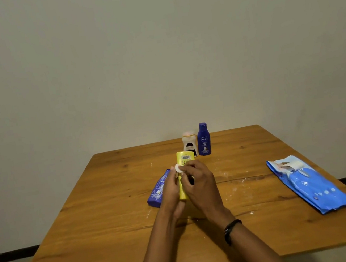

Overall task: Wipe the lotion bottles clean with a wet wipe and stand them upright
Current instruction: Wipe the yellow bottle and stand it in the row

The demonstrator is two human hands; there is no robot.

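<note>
A yellow lotion bottle (183, 162) is held above the middle of the wooden table (89, 207), barcode end pointing away from me. My left hand (170, 191) grips it from the left side. My right hand (199, 184) curls over it and pinches a small white wipe (178, 168) against its side. A blue lotion bottle (157, 191) lies flat on the table just left of my hands. Two bottles stand upright at the far edge: a white one with a dark label (189, 144) and a blue one (204, 139).
A blue pack of wet wipes (311, 183) lies on the right side of the table with its flap lifted. White smears and specks mark the wood around the centre. A plain wall stands behind the table's far edge.
</note>
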